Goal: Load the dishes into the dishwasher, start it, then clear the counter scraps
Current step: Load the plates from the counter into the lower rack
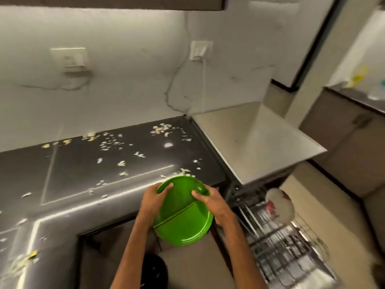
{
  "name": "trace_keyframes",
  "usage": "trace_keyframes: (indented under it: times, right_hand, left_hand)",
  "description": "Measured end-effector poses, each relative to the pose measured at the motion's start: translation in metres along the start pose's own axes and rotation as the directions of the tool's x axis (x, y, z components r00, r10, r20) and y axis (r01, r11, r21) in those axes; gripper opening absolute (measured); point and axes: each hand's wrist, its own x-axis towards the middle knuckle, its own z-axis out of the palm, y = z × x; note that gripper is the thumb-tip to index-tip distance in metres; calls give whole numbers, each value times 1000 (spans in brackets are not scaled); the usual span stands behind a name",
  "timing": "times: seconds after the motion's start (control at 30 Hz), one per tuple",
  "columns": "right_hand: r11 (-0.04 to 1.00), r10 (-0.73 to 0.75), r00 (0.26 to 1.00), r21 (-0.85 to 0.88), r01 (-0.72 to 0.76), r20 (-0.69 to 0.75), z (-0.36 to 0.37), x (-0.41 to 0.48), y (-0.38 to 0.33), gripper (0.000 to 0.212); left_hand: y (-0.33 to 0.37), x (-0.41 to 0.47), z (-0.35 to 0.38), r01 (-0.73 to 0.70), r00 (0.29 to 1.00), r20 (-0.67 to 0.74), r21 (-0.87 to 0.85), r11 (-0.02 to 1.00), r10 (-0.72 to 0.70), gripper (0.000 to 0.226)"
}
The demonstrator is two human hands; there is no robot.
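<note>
Stack of green plates point(183, 224) gripped at its rim by left hand point(155, 198) and right hand point(210, 200), just off front right corner of counter point(73, 174). Food scraps point(160, 129) litter it.

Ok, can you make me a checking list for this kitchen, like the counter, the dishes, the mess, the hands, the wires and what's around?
Surface: dark glossy counter, with a pale top beside it on the right.
Job's things: green plates, stacked and tilted, held over the counter's edge; dishwasher rack pulled out, a white dish in it.
Clutter: pale and yellowish food scraps scattered over the counter.
Hands: left hand and right hand each grip a side of the green plates.
Cables: white cable hanging from a wall socket.
Surroundings: white wall with a second socket; dark round object on the floor, too blurred to name.
</note>
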Motion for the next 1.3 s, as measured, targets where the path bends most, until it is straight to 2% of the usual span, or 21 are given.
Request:
trace_keyframes:
  times: [0.07,0.13,0.2,0.3,0.37,0.43,0.5,0.57,0.7,0.83,0.97,1.07,1.13,1.23,1.3]
  right_hand:
    - [1000,29,999,0,-29,15,-28,-13,5,19]
    - [999,40,999,3,-40,-11,-59,-28,14,20]
    - [1000,19,995,-3,-20,-96,-94,-35,33,19]
    - [999,36,976,5,-36,-217,-147,-50,74,11]
    - [996,71,944,74,-49,-323,-185,-65,90,13]
    - [977,145,896,202,-64,-421,-222,-78,99,17]
    - [977,167,878,195,-86,-449,-262,-89,106,17]
    - [987,160,901,81,-139,-404,-297,-103,106,24]
    - [961,224,951,-117,-252,-213,-367,-120,111,30]
    - [934,339,933,-77,-350,-122,-409,-121,114,25]
    - [933,349,919,-23,-359,-183,-445,-103,112,29]
    - [943,321,919,-12,-333,-228,-475,-93,106,35]
    - [944,300,906,-47,-327,-299,-495,-83,107,41]
    - [921,311,860,-97,-378,-404,-518,-61,115,41]
    - [902,280,859,-188,-388,-429,-540,-37,129,33]
  left_hand:
    - [2,-9,29,-45,996,75,79,996,39,15]
    - [-5,-17,61,-57,992,119,88,994,47,13]
    - [-20,-26,96,-30,990,138,70,997,20,11]
    - [-44,-42,150,10,997,78,76,997,-16,8]
    - [-63,-57,192,52,998,37,56,997,-54,8]
    - [-81,-74,231,95,994,55,55,994,-98,12]
    - [-97,-90,269,136,986,83,72,988,-142,15]
    - [-104,-103,299,154,983,81,98,983,-162,14]
    - [-101,-109,349,110,990,66,214,971,-126,17]
    - [-109,-90,383,99,983,111,337,936,-144,10]
    - [-99,-58,428,33,970,205,433,901,-134,5]
    - [-77,-27,464,-97,950,299,567,818,-94,35]
    - [-53,-3,491,-238,936,353,641,730,-5,50]
    - [-10,29,529,-467,874,454,686,559,173,65]
    - [9,55,553,-577,816,506,702,417,277,70]
